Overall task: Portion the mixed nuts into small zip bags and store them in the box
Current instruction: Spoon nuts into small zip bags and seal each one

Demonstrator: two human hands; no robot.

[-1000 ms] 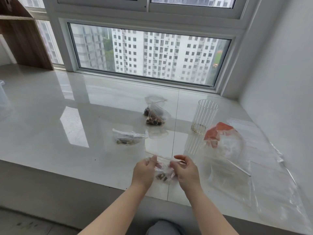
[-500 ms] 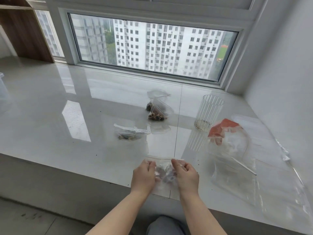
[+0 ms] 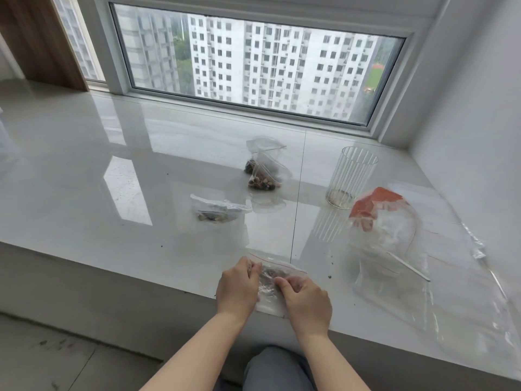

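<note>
A small clear zip bag (image 3: 271, 280) with a red strip and a few nuts inside lies on the white sill near its front edge. My left hand (image 3: 238, 286) pinches its left side. My right hand (image 3: 306, 300) grips its right side, fingers curled onto the plastic. A filled small bag (image 3: 217, 210) lies flat farther back. Two more filled bags (image 3: 263, 173) stand behind that one. A ribbed clear glass (image 3: 349, 176) with nut crumbs at its bottom stands to the right. No box is in view.
A large crumpled clear bag with a red part (image 3: 377, 218) lies right of the glass, over flat plastic sheets (image 3: 439, 277) that reach the right wall. The sill's front edge (image 3: 141, 266) drops to the floor. A wooden shelf (image 3: 42, 43) stands back left.
Both hands have brought the small bag down from just above the sill onto its surface, closer to the front edge. My right hand now sits lower on the bag.
</note>
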